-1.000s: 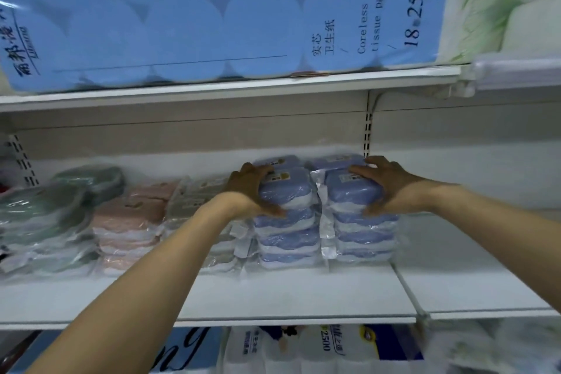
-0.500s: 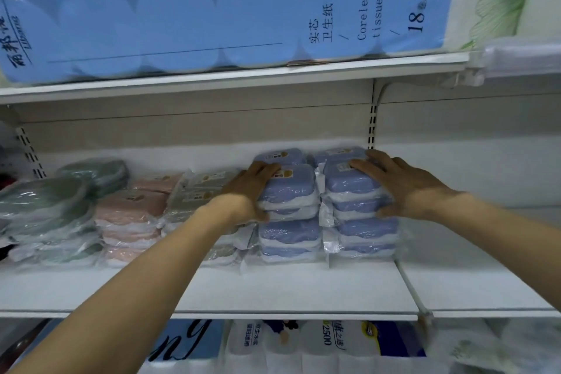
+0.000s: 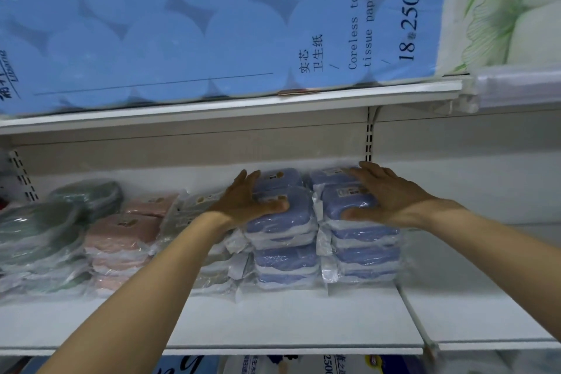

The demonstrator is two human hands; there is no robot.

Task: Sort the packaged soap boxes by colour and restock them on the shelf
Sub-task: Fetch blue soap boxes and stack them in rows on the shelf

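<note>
Two stacks of blue soap boxes in clear wrap stand side by side on the white shelf (image 3: 303,322). My left hand (image 3: 243,200) lies flat against the left side and top of the left blue stack (image 3: 285,258), thumb on the top box. Straight fingers of my right hand (image 3: 385,194) press on top of the right blue stack (image 3: 364,255). Further blue boxes sit behind, under my fingertips. To the left are a grey stack (image 3: 194,206), partly behind my left arm, a pink stack (image 3: 121,237) and a green stack (image 3: 42,231).
A large blue pack of toilet tissue (image 3: 212,24) fills the shelf above, with a white floral pack (image 3: 501,9) beside it. The shelf section right of the blue stacks (image 3: 470,297) is bare. More tissue packs (image 3: 303,366) show below the shelf edge.
Both hands slid a little further back over the blue stacks and flattened. The view has tilted slightly upward, so the shelf sits lower in the frame.
</note>
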